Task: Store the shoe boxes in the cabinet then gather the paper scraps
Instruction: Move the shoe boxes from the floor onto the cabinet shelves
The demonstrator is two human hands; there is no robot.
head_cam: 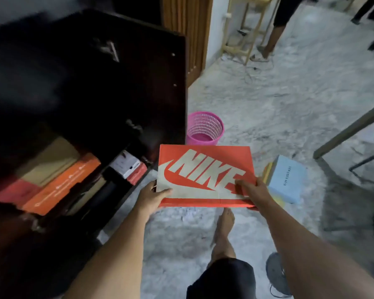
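I hold a red Nike shoe box [205,167] level in the air in front of me. My left hand [153,196] grips its near left corner and my right hand [252,190] grips its near right corner, thumbs on the lid. To the left stands the dark cabinet [84,83], its door open. Inside it lie an orange box [63,184], a brown cardboard box [52,160] and a white and red box [130,167]. On the floor to the right sits a light blue box [287,178] on top of other boxes. White paper scraps [190,214] lie on the floor under the held box.
A pink mesh waste basket [204,129] stands on the floor beyond the held box. A table leg [350,130] slants in at the right. Another person's legs [272,33] stand by a wooden frame at the back. My bare foot [225,221] is on the marbled floor.
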